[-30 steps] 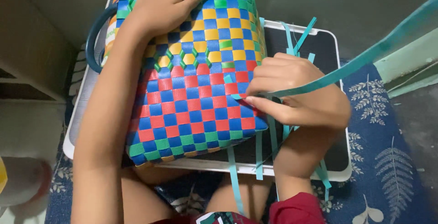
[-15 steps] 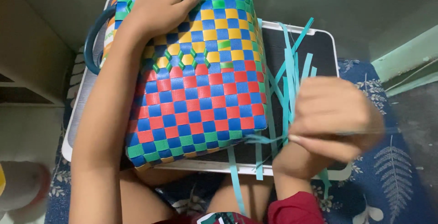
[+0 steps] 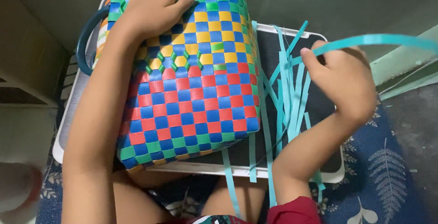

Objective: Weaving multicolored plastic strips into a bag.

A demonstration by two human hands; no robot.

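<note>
From the head camera, a woven basket (image 3: 187,82) lies on its side over a white-rimmed tray (image 3: 335,174) with a dark surface. The weave is a check of flat plastic strips: red and blue through the middle, yellow and blue above, green and blue at the near edge and at the far end. A dark teal handle (image 3: 86,36) curves out from the basket's left side.

The left hand (image 3: 155,5) lies flat on the upper part of the basket, fingers spread and pressing on the weave; it grips nothing, only rests there. Its forearm runs down the basket's left edge toward the bottom of the picture.

The right hand (image 3: 342,80) is to the right of the basket, above the tray and clear of the weave. Its fingers are closed on a teal strip (image 3: 374,40), which arcs up from the hand and off the right edge (how tight the pinch is cannot be told, as the back of the hand faces the camera).

More loose strips (image 3: 287,96) fan out from the basket's right side across the tray, between basket and right hand; several hang over the tray's near rim.

Under the tray lies a blue mat (image 3: 392,169) with pale leaf prints. A blurred pale object (image 3: 18,192) sits at the lower left corner.
</note>
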